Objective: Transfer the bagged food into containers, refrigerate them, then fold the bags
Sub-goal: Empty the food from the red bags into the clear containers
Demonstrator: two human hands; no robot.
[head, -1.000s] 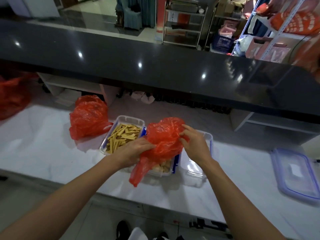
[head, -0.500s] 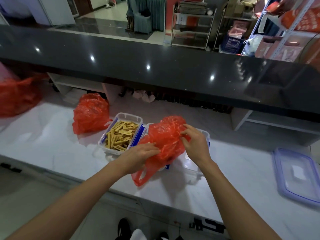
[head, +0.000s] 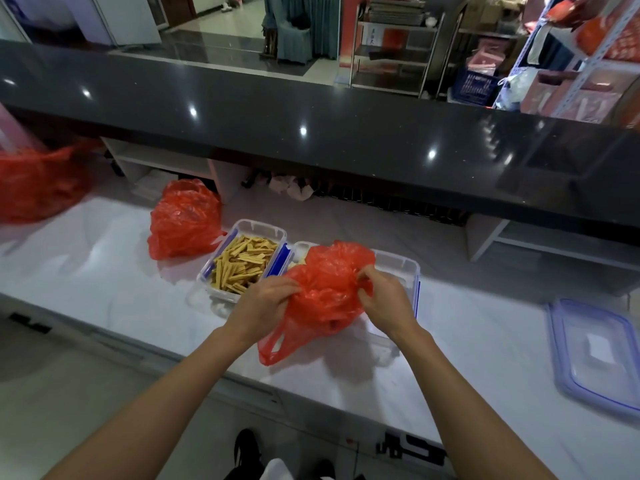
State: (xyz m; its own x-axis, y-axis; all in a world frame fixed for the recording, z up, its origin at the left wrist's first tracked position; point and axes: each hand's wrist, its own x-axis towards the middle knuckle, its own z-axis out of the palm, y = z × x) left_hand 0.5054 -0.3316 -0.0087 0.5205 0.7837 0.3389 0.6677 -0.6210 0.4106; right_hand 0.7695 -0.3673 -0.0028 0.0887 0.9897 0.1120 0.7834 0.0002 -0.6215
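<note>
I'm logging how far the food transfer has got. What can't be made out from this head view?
- Middle container: contents mostly hidden by the red bag held by the left hand and right hand.
- Right container: inside hidden by bag and right hand.
- Tied bag: contents unseen through the plastic.
- Far-left bag: blurred, cut by the frame edge.

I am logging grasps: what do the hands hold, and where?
Both hold the red bag: left hand its left side, right hand its right side, fingers pinching crumpled plastic.
</note>
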